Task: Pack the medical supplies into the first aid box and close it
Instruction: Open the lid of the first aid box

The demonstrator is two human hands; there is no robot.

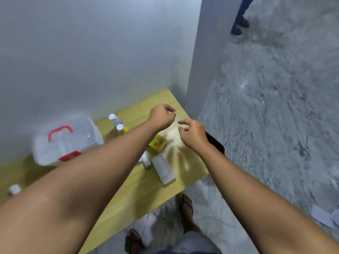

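Trouble could come from the blur of this view: both hands hang above the far corner of the pale wooden table [139, 189], neither holding anything. The left hand [161, 116] is loosely curled and the right hand [192, 133] has its fingers spread and bent, empty. A hasty reach could topple the two white-capped plastic bottles [118, 124], which stand upright just left of the left wrist. The translucent white plastic first aid box with red handle and latch [66, 142], rounded and smooth, sits well left of both hands, apparently closed. Below the hands lie a yellow cardboard carton [158, 143] and a flat white rectangular packet [163, 169], near the table edge.
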